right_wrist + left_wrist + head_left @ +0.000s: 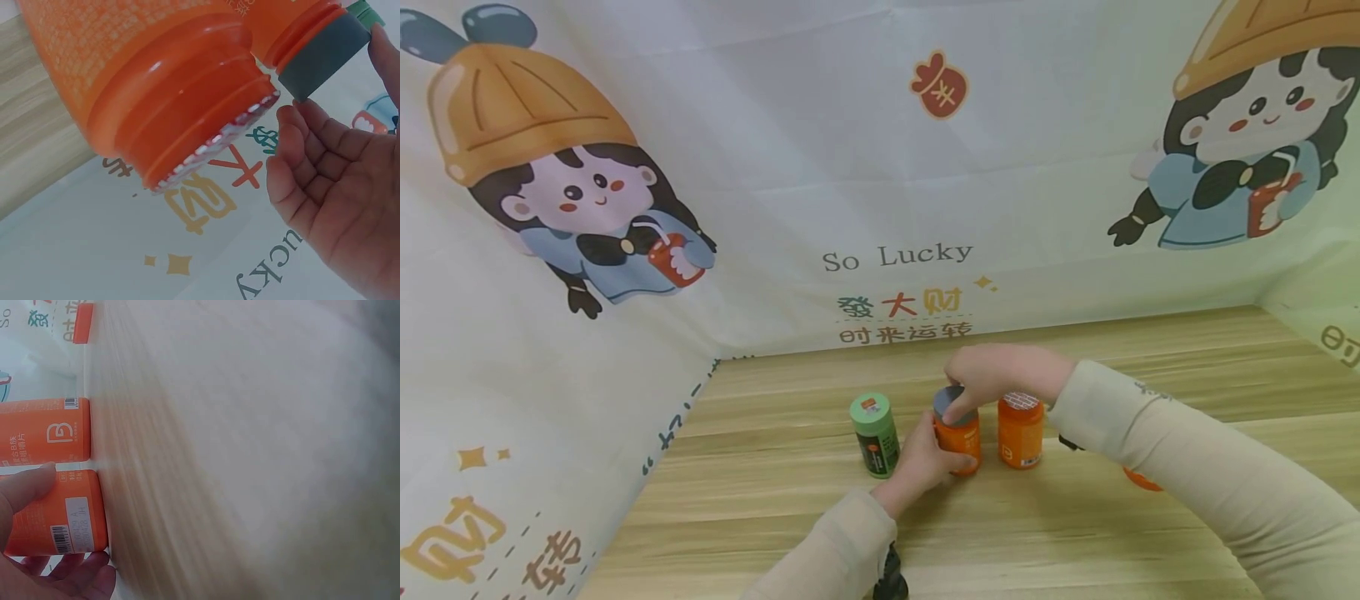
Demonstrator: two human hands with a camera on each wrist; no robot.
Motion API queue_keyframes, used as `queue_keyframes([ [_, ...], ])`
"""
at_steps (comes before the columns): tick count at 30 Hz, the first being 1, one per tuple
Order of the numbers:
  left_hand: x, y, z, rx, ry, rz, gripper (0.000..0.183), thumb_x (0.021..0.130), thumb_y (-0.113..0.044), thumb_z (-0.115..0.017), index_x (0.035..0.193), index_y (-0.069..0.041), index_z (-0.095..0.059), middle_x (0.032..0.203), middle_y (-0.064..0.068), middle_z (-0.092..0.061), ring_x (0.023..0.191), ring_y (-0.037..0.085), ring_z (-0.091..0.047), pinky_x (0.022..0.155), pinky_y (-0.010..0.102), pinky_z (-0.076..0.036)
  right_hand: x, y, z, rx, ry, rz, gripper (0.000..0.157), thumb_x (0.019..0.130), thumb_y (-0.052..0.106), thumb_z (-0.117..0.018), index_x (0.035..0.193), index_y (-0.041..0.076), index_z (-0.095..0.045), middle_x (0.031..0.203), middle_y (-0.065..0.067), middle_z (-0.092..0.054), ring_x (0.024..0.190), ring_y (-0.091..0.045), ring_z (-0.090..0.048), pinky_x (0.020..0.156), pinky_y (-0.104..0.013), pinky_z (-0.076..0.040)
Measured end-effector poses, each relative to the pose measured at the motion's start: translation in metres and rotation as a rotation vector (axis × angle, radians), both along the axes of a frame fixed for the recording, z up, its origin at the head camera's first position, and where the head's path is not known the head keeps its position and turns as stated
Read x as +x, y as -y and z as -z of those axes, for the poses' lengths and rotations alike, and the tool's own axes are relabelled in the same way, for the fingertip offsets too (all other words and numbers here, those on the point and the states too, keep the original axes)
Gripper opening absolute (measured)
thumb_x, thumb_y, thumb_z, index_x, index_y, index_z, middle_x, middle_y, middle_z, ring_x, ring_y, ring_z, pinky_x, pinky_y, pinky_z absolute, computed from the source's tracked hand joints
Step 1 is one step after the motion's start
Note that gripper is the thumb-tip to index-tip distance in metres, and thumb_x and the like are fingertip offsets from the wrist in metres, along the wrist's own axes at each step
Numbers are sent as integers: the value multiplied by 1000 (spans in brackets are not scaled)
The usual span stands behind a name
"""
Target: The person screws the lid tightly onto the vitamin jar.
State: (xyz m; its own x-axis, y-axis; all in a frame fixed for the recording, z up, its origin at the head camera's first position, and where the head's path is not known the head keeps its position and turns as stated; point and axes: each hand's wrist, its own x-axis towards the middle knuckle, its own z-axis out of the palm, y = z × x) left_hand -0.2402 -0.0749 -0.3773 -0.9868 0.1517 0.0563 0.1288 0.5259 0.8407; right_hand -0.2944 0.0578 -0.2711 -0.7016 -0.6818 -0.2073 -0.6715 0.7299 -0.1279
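An orange bottle [964,446] with a dark grey lid [953,407] stands on the wooden table. My left hand [921,457] grips its body from the left, thumb on one side and fingers curled round the other. From above, my right hand [988,375] pinches the lid at its edge between thumb and fingertips. In the right wrist view the grey lid [326,55] sits on the bottle's neck. Just to the right, a second orange bottle [1021,437] has no lid, and a patterned foil seal [215,144] covers its mouth.
A green-lidded bottle [876,442] stands left of the held one. Farther right, an orange thing [1142,479] shows partly behind the right sleeve [1210,467]. A printed white cloth [1045,217] rises behind the table [760,500].
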Motion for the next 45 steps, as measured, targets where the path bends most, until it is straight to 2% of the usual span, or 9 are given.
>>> queue_keyframes([
  [5,0,0,0,1,4,0,58,69,-7,-79,116,-1,-45,113,15,-58,103,28,-55,89,43,-45,-1,-3,1,-11,-9,-13,39,80,46,-65,82,8,-58,74,2,-52,65,-12,-46,58,-23,-38],
  [9,0,0,0,-3,9,-4,59,69,-7,-79,116,-1,-45,113,15,-58,104,29,-55,90,43,-44,-3,-8,1,-58,14,-70,49,82,42,-65,108,0,-59,103,-8,-61,91,-21,-57,80,-32,-48],
  [12,0,0,0,-4,10,-6,59,68,-6,-79,116,-1,-45,112,15,-58,103,29,-55,90,44,-44,-4,-12,0,-87,36,-115,56,82,32,-67,123,-2,-51,122,-16,-54,110,-29,-53,93,-39,-44],
  [16,-1,0,-1,1,6,-4,57,68,-5,-79,114,0,-45,111,15,-59,101,29,-56,90,44,-44,-4,-15,-2,-123,77,-166,56,79,11,-70,129,1,-47,130,-14,-47,114,-30,-50,95,-40,-42],
  [21,-1,-1,-1,0,9,-7,58,68,-6,-79,115,-1,-45,112,15,-59,103,29,-55,92,45,-43,-3,-17,-3,-145,110,-231,57,75,-8,-64,129,5,-48,131,-10,-47,110,-25,-51,92,-37,-44],
  [28,-2,-1,1,-4,11,-8,60,68,-7,-79,116,0,-44,112,15,-58,103,28,-55,92,44,-43,-4,-18,-1,-133,72,-285,43,76,-3,-66,117,4,-57,117,-8,-57,101,-20,-52,86,-32,-45],
  [35,-3,-1,3,-31,7,-18,60,69,-10,-80,117,-1,-45,112,13,-59,101,26,-56,91,41,-44,-2,-14,0,-106,55,-197,40,79,13,-70,115,1,-57,110,-8,-58,96,-18,-53,84,-31,-46],
  [41,-4,-1,3,-36,2,-22,61,68,-10,-80,117,-2,-45,112,12,-59,100,24,-56,91,39,-45,-3,-11,2,-95,34,-142,35,79,26,-71,103,3,-60,93,-1,-58,79,-12,-51,71,-25,-45],
  [45,-3,-1,3,-25,-1,-15,60,68,-9,-80,116,-1,-46,111,13,-59,101,25,-56,91,40,-45,-3,-11,3,-89,35,-116,37,79,31,-71,101,4,-59,91,-1,-58,78,-13,-51,70,-25,-45],
])
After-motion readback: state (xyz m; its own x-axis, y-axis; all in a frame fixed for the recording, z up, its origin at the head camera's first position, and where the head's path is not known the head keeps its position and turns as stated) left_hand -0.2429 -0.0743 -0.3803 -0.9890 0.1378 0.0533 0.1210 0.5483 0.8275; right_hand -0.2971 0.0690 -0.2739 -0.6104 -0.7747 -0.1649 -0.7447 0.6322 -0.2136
